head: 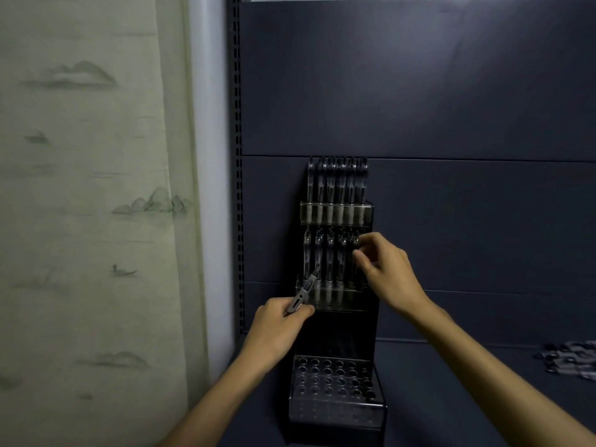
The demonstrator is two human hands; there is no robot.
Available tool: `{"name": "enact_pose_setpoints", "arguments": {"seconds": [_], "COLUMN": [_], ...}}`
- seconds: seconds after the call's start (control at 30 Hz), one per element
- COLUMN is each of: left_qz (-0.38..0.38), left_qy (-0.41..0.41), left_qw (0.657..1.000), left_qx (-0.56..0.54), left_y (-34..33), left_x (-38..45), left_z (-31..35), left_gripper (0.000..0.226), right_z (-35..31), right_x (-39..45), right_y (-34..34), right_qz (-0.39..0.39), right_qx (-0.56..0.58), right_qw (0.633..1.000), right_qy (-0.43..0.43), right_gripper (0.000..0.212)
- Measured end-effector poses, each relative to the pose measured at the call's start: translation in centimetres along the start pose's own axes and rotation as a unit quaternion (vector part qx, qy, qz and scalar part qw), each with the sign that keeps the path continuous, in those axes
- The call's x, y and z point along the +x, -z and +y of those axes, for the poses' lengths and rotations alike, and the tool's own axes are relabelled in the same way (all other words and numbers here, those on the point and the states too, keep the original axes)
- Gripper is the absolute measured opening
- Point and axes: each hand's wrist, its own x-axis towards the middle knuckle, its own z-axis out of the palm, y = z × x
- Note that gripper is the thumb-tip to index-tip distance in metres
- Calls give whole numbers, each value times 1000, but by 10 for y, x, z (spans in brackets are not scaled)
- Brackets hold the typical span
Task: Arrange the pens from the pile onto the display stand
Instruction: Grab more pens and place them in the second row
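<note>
A black tiered display stand (342, 330) leans against the dark shelf back. Its top tier holds a full row of pens (337, 185). The middle tier holds several pens (329, 262). The bottom tier (335, 379) is a plate of round holes with nothing in them. My left hand (274, 330) grips a grey pen (304, 293) that points up and right toward the middle tier's left end. My right hand (383, 272) pinches a pen at the right end of the middle tier; that pen is mostly hidden by my fingers.
A pile of loose pens (571, 359) lies on the shelf at the far right. A slotted shelf upright (238, 156) runs down just left of the stand. A pale curtain with printed hills (96, 221) hangs on the left.
</note>
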Motion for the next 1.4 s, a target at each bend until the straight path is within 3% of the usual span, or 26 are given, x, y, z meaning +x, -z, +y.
{"name": "enact_pose_setpoints", "arguments": {"seconds": [0.43,0.63,0.73,0.8,0.9,1.0,1.17,1.27,1.4], "left_qz": [-15,-27,-34,-37,-51,-57,-59,-41,-32], "left_qy": [8,6,8,7,-2,9,17,2,-7], "left_qw": [1000,1000,999,999,999,998,997,999,999], "left_qx": [-6,-6,-7,-8,-7,-21,-36,-35,-7], "left_y": [-6,-8,-11,-13,-15,-16,-12,-10,-10], "left_x": [0,-1,0,1,-1,0,0,0,1], "left_z": [2,4,5,6,10,9,3,6,5], "left_gripper": [39,40,37,35,33,31,25,8,8], "right_z": [1,-9,-22,-29,-31,-30,-22,-17,-12], "right_x": [-10,-27,-33,-35,-40,-44,-38,-37,-37], "right_y": [-1,0,2,1,-3,-4,5,13,20], "right_qz": [-11,74,-13,-112,-191,-186,-92,-125,-188], "right_qx": [-44,6,165,284,319,315,351,328,267], "right_qw": [999,997,985,947,923,924,917,917,927], "right_qy": [-23,17,-46,-98,-102,-108,-168,-190,-186], "right_gripper": [26,13,16,19,14,13,11,9,3]}}
